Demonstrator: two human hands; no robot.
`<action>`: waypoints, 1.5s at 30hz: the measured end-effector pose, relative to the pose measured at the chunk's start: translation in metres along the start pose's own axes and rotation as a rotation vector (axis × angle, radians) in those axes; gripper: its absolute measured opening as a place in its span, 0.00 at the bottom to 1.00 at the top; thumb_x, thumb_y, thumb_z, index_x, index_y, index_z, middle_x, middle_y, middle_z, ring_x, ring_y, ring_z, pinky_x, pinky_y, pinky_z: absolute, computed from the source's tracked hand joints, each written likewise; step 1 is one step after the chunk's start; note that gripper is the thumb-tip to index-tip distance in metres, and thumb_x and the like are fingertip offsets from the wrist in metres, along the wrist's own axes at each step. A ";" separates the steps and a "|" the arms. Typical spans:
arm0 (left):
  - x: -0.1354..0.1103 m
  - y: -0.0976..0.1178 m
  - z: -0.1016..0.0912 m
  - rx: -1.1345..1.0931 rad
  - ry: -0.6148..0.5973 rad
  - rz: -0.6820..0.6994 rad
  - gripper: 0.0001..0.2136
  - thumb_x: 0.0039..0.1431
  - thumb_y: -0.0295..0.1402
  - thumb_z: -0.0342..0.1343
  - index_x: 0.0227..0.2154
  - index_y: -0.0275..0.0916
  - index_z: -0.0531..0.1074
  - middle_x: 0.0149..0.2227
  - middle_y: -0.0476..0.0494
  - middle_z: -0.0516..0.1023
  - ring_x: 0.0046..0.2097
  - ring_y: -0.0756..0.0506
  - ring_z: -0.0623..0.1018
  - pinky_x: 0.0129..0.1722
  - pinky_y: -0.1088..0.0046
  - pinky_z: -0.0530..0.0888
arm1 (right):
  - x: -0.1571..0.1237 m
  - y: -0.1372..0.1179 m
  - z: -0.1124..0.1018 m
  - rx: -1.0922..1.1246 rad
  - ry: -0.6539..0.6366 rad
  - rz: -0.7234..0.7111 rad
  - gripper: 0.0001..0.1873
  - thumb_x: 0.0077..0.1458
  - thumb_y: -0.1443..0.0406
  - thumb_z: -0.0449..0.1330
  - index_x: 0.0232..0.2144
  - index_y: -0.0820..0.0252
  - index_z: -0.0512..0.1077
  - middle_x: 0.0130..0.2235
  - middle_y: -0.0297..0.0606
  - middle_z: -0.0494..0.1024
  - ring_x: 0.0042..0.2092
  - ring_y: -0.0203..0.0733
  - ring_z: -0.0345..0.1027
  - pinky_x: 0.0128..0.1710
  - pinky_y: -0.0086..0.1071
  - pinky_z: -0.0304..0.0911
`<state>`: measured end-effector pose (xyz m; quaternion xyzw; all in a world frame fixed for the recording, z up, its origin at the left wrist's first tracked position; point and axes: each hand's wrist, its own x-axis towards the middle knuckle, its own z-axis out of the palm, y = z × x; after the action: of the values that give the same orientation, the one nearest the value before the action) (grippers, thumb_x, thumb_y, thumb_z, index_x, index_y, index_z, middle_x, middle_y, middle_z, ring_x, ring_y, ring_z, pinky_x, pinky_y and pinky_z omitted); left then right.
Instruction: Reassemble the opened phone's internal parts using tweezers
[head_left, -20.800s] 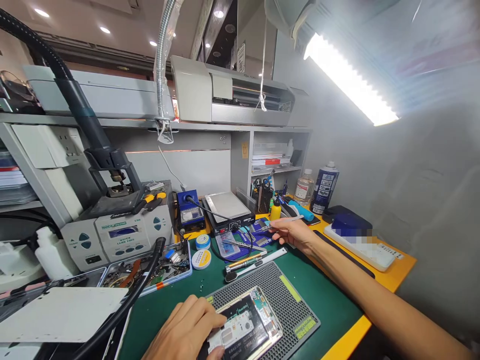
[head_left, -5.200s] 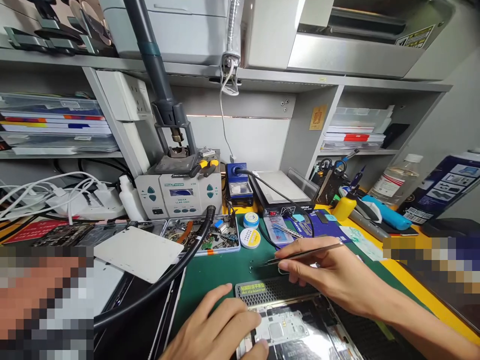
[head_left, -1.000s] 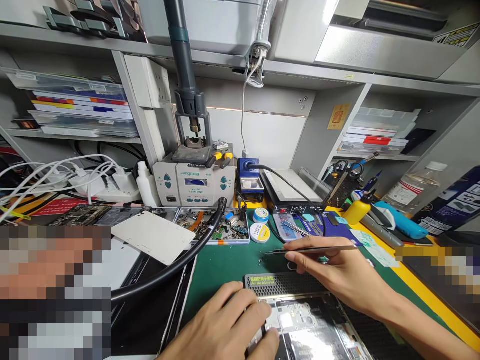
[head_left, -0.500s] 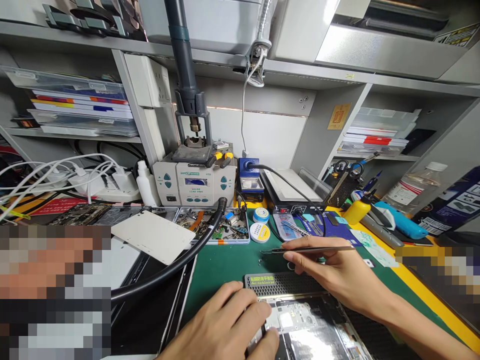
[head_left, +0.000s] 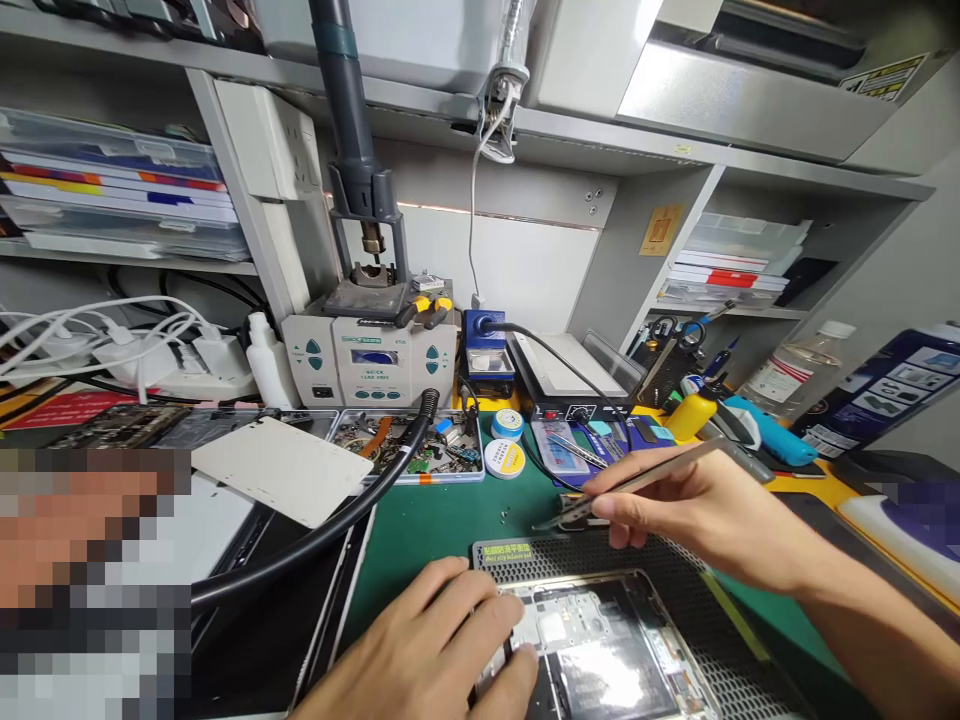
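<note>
An opened phone [head_left: 600, 650] with its inner plate bare lies on a dark grid mat [head_left: 675, 570] near the front edge. My left hand [head_left: 435, 650] presses down on the phone's left end, fingers curled over it. My right hand [head_left: 690, 510] pinches a pair of metal tweezers [head_left: 622, 485], tips pointing left and down, just above the mat's far edge. A few tiny screws [head_left: 506, 515] lie on the green mat [head_left: 435, 520] just beyond the tips.
Behind stand a grey hot-air station [head_left: 371, 350], a parts tray [head_left: 409, 455], two solder reels [head_left: 504, 458], a blue tip cleaner [head_left: 484, 355] and a heating plate [head_left: 562, 375]. A black hose [head_left: 330, 520] crosses at left over a white plate [head_left: 281, 470]. Bottles and tools crowd the right.
The view has shifted slightly, so the phone shows lower and more fully. My right hand has tilted the tweezers, tips now dipping toward the mat. The left hand stays on the phone.
</note>
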<state>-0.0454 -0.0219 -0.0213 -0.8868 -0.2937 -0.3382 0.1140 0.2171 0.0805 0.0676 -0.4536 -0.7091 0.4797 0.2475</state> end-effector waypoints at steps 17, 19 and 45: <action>0.000 0.004 0.002 -0.013 -0.012 -0.041 0.12 0.73 0.28 0.49 0.40 0.37 0.78 0.43 0.41 0.82 0.48 0.38 0.78 0.50 0.57 0.75 | -0.015 -0.002 -0.009 0.142 -0.269 0.161 0.10 0.48 0.62 0.77 0.34 0.59 0.87 0.26 0.37 0.85 0.28 0.38 0.78 0.29 0.27 0.74; 0.001 0.005 -0.002 -0.006 -0.022 -0.048 0.11 0.72 0.29 0.50 0.41 0.37 0.78 0.45 0.40 0.82 0.49 0.37 0.78 0.52 0.55 0.75 | -0.015 -0.001 -0.008 0.154 -0.265 0.159 0.10 0.48 0.62 0.78 0.34 0.58 0.87 0.26 0.37 0.86 0.29 0.39 0.78 0.29 0.27 0.74; -0.001 0.006 -0.008 -0.023 -0.072 -0.040 0.18 0.77 0.37 0.44 0.44 0.35 0.78 0.46 0.38 0.81 0.49 0.36 0.78 0.51 0.54 0.75 | -0.018 -0.008 -0.007 0.058 -0.255 0.127 0.12 0.50 0.59 0.76 0.36 0.60 0.87 0.29 0.42 0.87 0.31 0.43 0.80 0.31 0.30 0.75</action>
<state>-0.0467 -0.0302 -0.0156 -0.8936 -0.3113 -0.3116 0.0865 0.2280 0.0671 0.0796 -0.4253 -0.6905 0.5686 0.1376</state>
